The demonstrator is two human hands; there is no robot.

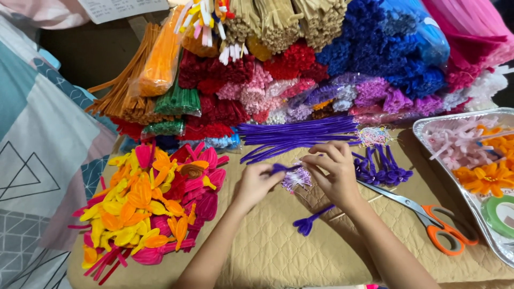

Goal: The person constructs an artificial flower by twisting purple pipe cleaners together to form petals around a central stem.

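Note:
My left hand (256, 183) and my right hand (331, 170) meet at the middle of a tan quilted mat (278, 246). Together they pinch a purple pipe cleaner (279, 168) bent between the fingertips. A small tuft of white and pink stamens (296, 179) lies just under the fingers. A loose bundle of straight purple pipe cleaners (297, 135) lies just beyond my hands. Several finished purple petal pieces (381, 167) sit to the right of my right hand, and one more purple piece (309, 222) lies nearer me by my right wrist.
Orange-handled scissors (428, 217) lie to the right. A foil tray (474, 206) holds pink and orange flower parts and green tape (500, 214). A pile of yellow, orange and pink petals (152, 200) lies left. Bagged pipe cleaners (300, 64) in many colours stack behind.

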